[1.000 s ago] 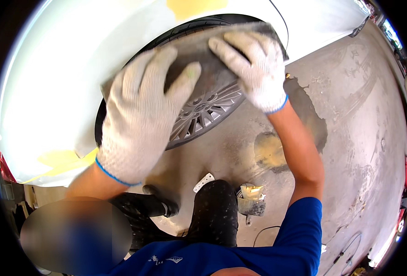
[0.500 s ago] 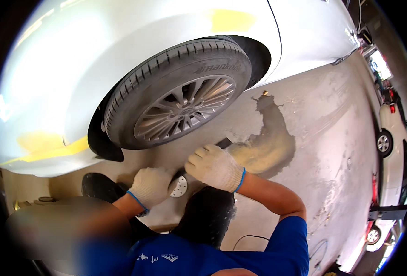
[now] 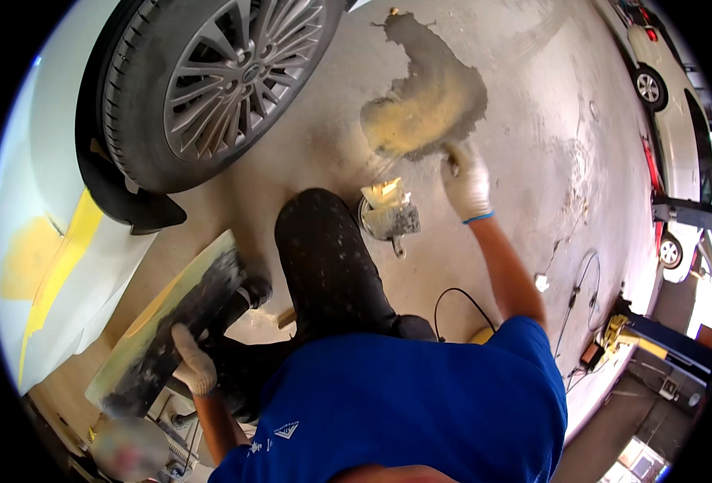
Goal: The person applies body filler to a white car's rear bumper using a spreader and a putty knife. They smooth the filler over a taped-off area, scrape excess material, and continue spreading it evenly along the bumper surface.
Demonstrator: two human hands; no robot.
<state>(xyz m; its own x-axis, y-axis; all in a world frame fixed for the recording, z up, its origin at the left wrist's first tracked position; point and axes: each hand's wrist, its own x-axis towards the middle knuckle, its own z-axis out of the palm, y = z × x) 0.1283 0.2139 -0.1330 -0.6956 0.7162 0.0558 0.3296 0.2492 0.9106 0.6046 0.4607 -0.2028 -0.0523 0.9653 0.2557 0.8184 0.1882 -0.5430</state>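
My left hand, in a white knit glove, grips the edge of a long flat board beside my left leg. The board is smeared pale yellow-green and black. My right hand, in a matching glove, is stretched out over the floor, away from my body. Its fingertips are smeared by motion beside a dark wet patch with yellowish residue; whether they hold anything I cannot make out. Between my knee and that hand stands a small round container, with a putty-smeared spreader and yellow paste on top.
A white car's wheel and its body panel with yellow patches stand at the left. My bent knee rises in the middle. Cables lie on the floor at the right, near a blue and yellow lift arm. Other cars stand beyond.
My hands, close together before my knees with a white perforated disc between them, have moved apart. The left now grips the board; the right reaches right. The view has turned from the car.
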